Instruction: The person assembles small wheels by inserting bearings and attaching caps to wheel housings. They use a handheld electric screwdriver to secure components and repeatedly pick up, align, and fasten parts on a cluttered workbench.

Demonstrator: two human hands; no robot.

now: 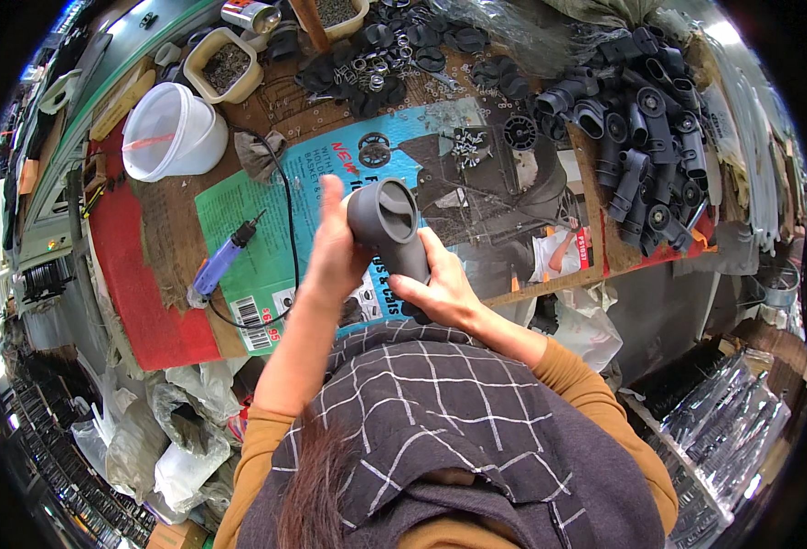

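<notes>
A dark grey plastic joint (pixel 411 258), made of a tube with a round capped end, is held up in front of my body. My right hand (pixel 444 285) wraps round its tube, with the thumb across the near side. Against the left side of the round end rests my left hand (pixel 335 247), its thumb pointing up and its other fingers partly hidden. Left of my hands, a purple electric screwdriver (pixel 223 260) lies on a printed cardboard sheet (pixel 229 215), and its black cable (pixel 293 220) loops beside my left forearm.
Similar dark joints (pixel 646 137) are heaped at the right. Screws (pixel 466 146) and a black wheel (pixel 519 133) lie on the sheet. Black knobs and metal rings (pixel 380 64) spread along the back. A white bucket (pixel 204 137) and a tub of small parts (pixel 224 66) stand back left.
</notes>
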